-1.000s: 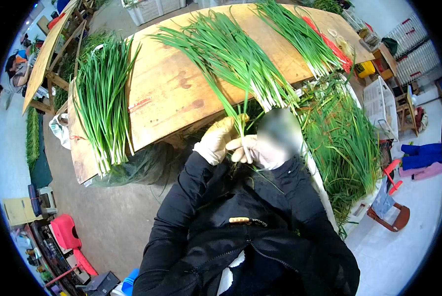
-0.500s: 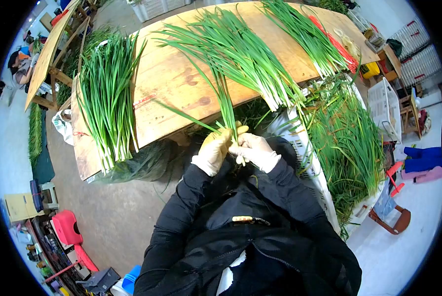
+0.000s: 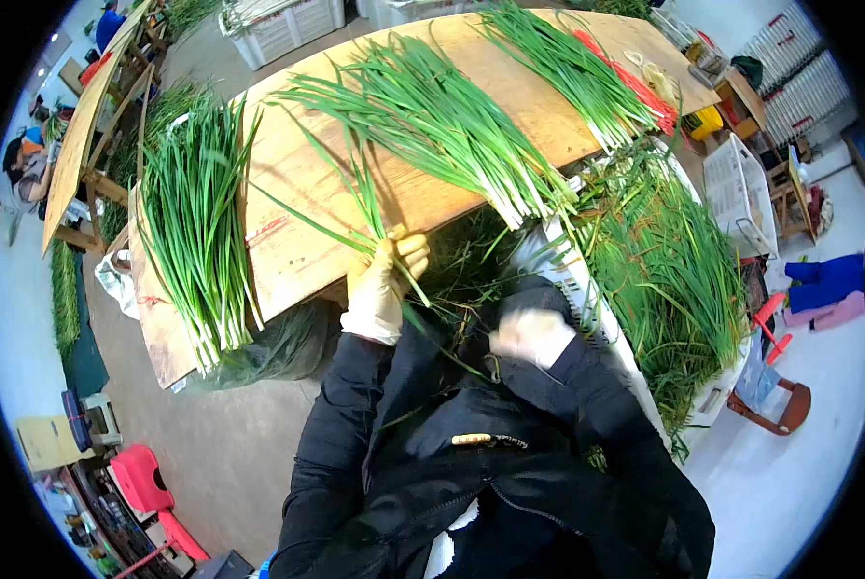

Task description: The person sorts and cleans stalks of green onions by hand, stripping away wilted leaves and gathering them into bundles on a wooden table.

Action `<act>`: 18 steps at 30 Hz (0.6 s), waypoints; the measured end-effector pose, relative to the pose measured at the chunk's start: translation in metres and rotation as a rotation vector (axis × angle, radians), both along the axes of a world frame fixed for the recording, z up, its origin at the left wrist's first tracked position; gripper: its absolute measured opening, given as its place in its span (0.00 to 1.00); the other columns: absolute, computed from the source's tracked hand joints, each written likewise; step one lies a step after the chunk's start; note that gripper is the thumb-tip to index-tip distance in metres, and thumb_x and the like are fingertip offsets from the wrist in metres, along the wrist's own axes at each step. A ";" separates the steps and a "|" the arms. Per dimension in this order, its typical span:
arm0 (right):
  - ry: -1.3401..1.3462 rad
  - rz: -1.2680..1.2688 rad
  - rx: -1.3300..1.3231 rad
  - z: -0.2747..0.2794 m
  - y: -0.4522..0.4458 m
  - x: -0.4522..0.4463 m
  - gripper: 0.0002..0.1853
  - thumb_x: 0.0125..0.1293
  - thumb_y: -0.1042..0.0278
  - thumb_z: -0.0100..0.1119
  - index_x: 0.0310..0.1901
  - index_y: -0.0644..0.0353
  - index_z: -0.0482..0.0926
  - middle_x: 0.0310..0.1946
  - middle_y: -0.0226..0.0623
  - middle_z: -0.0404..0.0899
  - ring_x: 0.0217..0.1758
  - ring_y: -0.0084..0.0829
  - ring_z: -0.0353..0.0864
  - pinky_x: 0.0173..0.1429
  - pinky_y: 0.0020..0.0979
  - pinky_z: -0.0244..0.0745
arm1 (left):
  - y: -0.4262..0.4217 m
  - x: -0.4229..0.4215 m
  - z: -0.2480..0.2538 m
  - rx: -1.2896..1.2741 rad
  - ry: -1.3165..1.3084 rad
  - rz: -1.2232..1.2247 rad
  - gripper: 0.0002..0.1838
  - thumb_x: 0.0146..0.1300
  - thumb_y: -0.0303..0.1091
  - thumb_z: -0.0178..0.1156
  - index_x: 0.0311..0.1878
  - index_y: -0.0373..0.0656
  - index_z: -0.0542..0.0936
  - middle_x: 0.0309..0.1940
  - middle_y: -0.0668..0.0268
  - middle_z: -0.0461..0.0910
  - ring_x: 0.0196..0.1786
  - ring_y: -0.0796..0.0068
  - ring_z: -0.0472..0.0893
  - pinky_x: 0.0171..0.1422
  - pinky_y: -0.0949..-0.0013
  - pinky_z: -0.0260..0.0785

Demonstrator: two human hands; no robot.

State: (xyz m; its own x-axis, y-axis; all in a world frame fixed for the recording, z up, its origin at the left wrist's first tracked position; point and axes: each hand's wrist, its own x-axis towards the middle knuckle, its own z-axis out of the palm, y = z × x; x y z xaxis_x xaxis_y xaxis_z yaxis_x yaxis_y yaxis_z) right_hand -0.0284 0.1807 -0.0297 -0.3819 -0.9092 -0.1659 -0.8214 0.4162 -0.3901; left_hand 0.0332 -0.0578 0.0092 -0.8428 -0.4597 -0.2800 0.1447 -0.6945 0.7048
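My left hand (image 3: 386,280), in a pale yellowish glove, is closed around a few garlic chives (image 3: 365,198) at the table's front edge. Their leaves point up over the wood, and a loose blade slants off to the left. My right hand (image 3: 527,336), gloved in white, is smeared by motion in front of my dark apron, so its fingers cannot be made out. Thin leaf scraps (image 3: 466,362) hang between my hands. Just beyond lies a large pile of garlic chives (image 3: 452,125), white ends toward me.
The wooden table (image 3: 307,227) also bears a left bundle (image 3: 196,222) and a right bundle (image 3: 577,77) beside red netting (image 3: 645,92). A white crate (image 3: 601,323) full of loose leaves (image 3: 659,289) stands at my right. A dark plastic bag (image 3: 283,347) hangs below the table's left end.
My hands have come apart. The left has moved left with a few chives; the right has swung down and right, away from the stalks. The view has shifted slightly.
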 end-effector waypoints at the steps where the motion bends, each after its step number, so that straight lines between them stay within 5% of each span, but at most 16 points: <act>1: 0.331 -0.190 -0.263 0.012 -0.012 -0.017 0.20 0.59 0.50 0.44 0.19 0.56 0.70 0.13 0.40 0.68 0.20 0.36 0.73 0.26 0.32 0.69 | 0.004 0.000 -0.012 0.105 0.046 -0.076 0.14 0.60 0.34 0.49 0.47 0.36 0.69 0.37 0.58 0.77 0.31 0.73 0.77 0.34 0.75 0.71; 3: 0.386 -0.566 -0.253 0.076 -0.039 -0.037 0.19 0.59 0.46 0.44 0.30 0.57 0.71 0.28 0.40 0.71 0.23 0.35 0.72 0.29 0.32 0.70 | 0.015 -0.002 -0.015 0.370 -0.020 -0.197 0.15 0.59 0.36 0.52 0.48 0.40 0.69 0.38 0.67 0.77 0.24 0.83 0.73 0.25 0.82 0.64; 5: 0.581 -0.508 -0.244 0.096 -0.064 -0.058 0.28 0.55 0.44 0.49 0.49 0.59 0.66 0.35 0.43 0.69 0.38 0.35 0.71 0.42 0.33 0.69 | 0.019 -0.003 -0.016 0.465 -0.012 -0.335 0.17 0.59 0.38 0.52 0.50 0.41 0.68 0.39 0.70 0.76 0.20 0.87 0.68 0.24 0.84 0.62; 6: 0.673 -0.464 -0.097 0.092 -0.075 -0.069 0.30 0.54 0.46 0.51 0.52 0.58 0.63 0.37 0.44 0.69 0.36 0.36 0.73 0.39 0.34 0.71 | 0.019 -0.004 -0.018 0.493 0.049 -0.422 0.17 0.60 0.38 0.51 0.51 0.42 0.68 0.38 0.71 0.76 0.19 0.88 0.66 0.23 0.84 0.61; 10: 0.447 -0.415 -0.010 0.080 -0.090 -0.133 0.07 0.60 0.66 0.40 0.33 0.58 0.68 0.22 0.41 0.72 0.26 0.39 0.77 0.28 0.37 0.72 | 0.001 0.000 -0.007 0.416 0.079 -0.438 0.18 0.61 0.38 0.49 0.51 0.40 0.67 0.33 0.73 0.74 0.17 0.90 0.61 0.20 0.85 0.56; 12: 0.752 -0.406 -0.378 0.126 -0.085 -0.136 0.08 0.61 0.65 0.40 0.32 0.57 0.69 0.21 0.39 0.71 0.24 0.37 0.75 0.27 0.35 0.71 | -0.010 0.006 -0.007 0.414 0.093 -0.420 0.17 0.61 0.36 0.48 0.51 0.38 0.67 0.33 0.73 0.74 0.17 0.90 0.61 0.20 0.86 0.55; 14: 0.756 -0.476 -0.590 0.176 -0.082 -0.119 0.08 0.62 0.63 0.42 0.34 0.55 0.71 0.22 0.37 0.70 0.23 0.35 0.73 0.27 0.32 0.70 | -0.013 0.012 -0.007 0.440 0.081 -0.374 0.17 0.61 0.35 0.48 0.51 0.38 0.67 0.35 0.72 0.74 0.18 0.89 0.62 0.20 0.86 0.55; 16: 0.981 -0.480 -0.617 0.193 -0.076 -0.110 0.09 0.61 0.61 0.46 0.40 0.52 0.72 0.24 0.34 0.70 0.23 0.33 0.71 0.28 0.29 0.70 | -0.017 0.012 -0.011 0.455 0.090 -0.360 0.18 0.60 0.34 0.49 0.52 0.38 0.67 0.38 0.70 0.74 0.19 0.89 0.62 0.20 0.86 0.55; 18: 0.929 -0.573 -0.613 0.192 -0.079 -0.082 0.10 0.59 0.62 0.49 0.43 0.47 0.73 0.26 0.32 0.68 0.22 0.30 0.70 0.24 0.28 0.70 | -0.015 0.014 -0.008 0.462 0.029 -0.328 0.19 0.59 0.34 0.50 0.52 0.37 0.66 0.39 0.67 0.74 0.20 0.87 0.63 0.20 0.86 0.56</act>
